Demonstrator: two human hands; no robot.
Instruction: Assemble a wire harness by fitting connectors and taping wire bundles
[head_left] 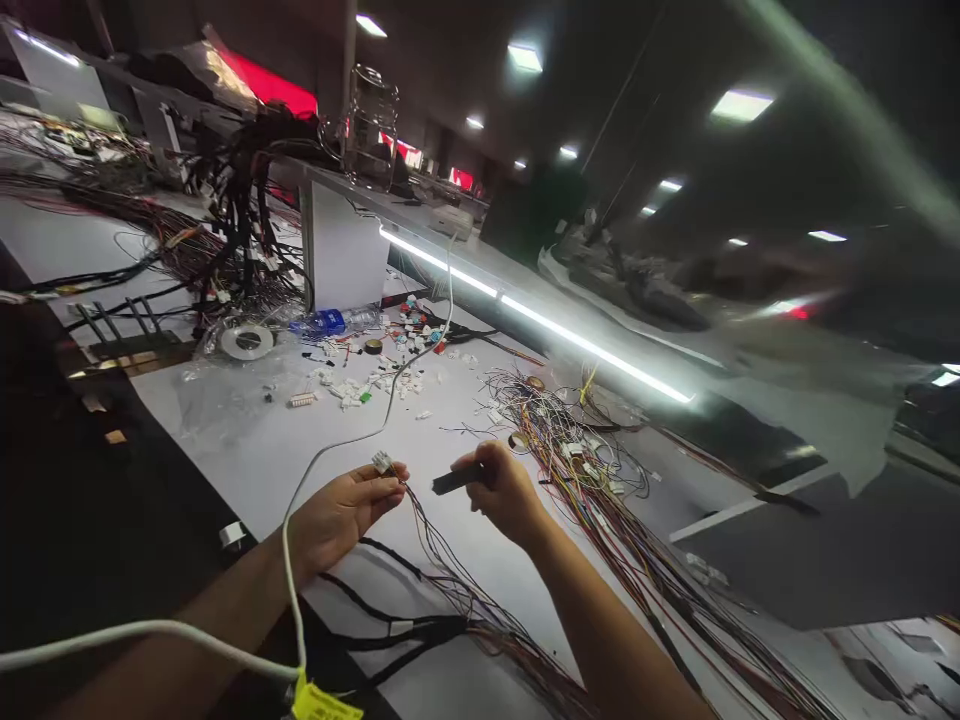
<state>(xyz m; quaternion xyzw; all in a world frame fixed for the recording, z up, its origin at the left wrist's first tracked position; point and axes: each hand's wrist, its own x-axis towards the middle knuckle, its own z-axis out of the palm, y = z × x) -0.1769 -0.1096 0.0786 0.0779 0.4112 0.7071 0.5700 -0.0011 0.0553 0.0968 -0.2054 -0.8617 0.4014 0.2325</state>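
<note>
Between the thumb and fingers of my left hand (337, 515) is a small white connector (382, 461). Thin wires (431, 530) run from it down to the right and join a wire bundle on the table. A short black bar-like object (457, 479) is gripped in my right hand (506, 490), its free end pointing left toward the connector. The two hands are a small gap apart above the white tabletop (300, 430). What exactly the black object is, I cannot tell.
A long wire harness (600, 520) lies to the right. Loose connectors (349, 388), a blue-labelled bottle (330, 321) and a tape roll (247, 341) sit farther back. A white cable (330, 447) hangs across the left forearm. A lit tube lamp (540, 318) spans the shelf edge.
</note>
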